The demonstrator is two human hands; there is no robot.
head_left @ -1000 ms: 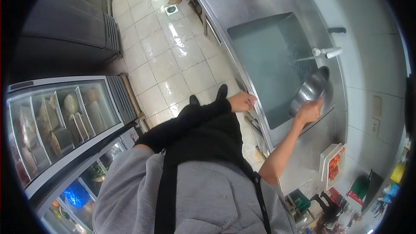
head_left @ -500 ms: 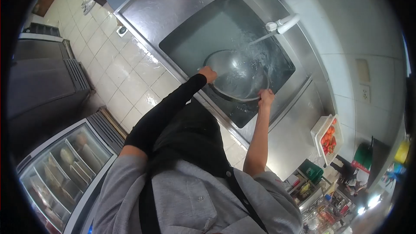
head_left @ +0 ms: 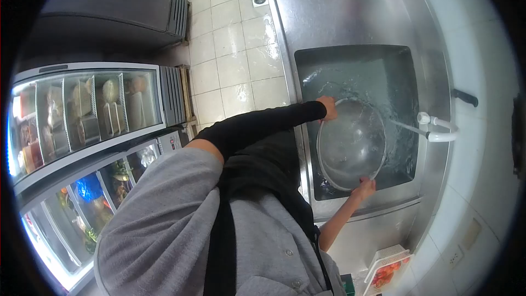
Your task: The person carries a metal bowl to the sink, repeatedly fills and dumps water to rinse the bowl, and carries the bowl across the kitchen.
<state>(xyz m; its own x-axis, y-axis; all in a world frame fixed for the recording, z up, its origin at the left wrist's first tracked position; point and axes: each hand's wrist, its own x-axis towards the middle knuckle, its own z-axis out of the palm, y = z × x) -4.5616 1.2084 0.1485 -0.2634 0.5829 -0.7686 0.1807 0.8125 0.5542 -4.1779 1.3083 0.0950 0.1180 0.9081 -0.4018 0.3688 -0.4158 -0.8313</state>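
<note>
A round metal bowl [head_left: 353, 142] lies in the water of the steel sink [head_left: 350, 11], its rim facing up. My left hand [head_left: 329, 108], at the end of a black sleeve, grips the rim at the upper left. At the lower right of the rim, my right hand [head_left: 364, 187] has its fingers closed on the edge. Water runs from the white faucet [head_left: 436, 131] into the sink beside the bowl, and the surface there is rippled.
A knife [head_left: 464, 97] is against the tiled wall beyond the sink. A white basket [head_left: 388, 271] of red pieces stands at the lower right. Glass-fronted refrigerators [head_left: 87, 115] are on the left, and a floor drain [head_left: 259, 0] is at the top.
The bowl went from my right hand alone, at the sink's side, down into the water. My left hand has taken hold of its rim. The view has swung around.
</note>
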